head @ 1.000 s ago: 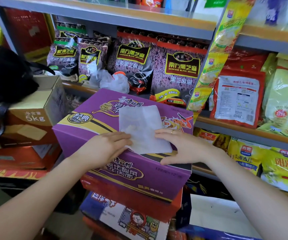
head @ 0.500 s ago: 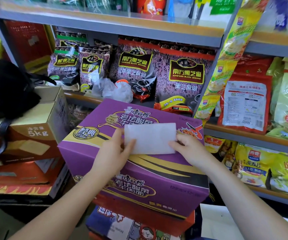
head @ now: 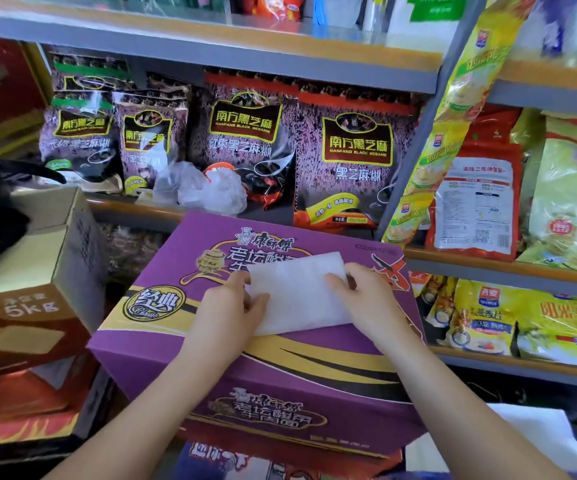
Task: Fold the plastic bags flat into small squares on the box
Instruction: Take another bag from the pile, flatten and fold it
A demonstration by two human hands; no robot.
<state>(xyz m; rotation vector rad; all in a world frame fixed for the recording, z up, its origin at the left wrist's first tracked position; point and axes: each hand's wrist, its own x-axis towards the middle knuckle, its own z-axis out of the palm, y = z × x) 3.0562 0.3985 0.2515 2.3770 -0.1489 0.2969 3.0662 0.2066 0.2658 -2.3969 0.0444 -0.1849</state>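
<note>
Plastic bag (head: pixel 297 294), folded into a white rectangle, lies flat on top of the purple box (head: pixel 280 372). I see my left hand (head: pixel 226 317) pinching its left edge, and my right hand (head: pixel 372 303) pinching the right edge with thumb on top. Behind, crumpled plastic bags (head: pixel 207 188) sit on the shelf (head: pixel 134 206).

I see both forearms reaching forward, bare. My left hand (head: pixel 226 313) pinches with thumb over curled fingers (head: pixel 242 280); my right hand (head: pixel 370 303) grips likewise, thumb angled inward.
</note>
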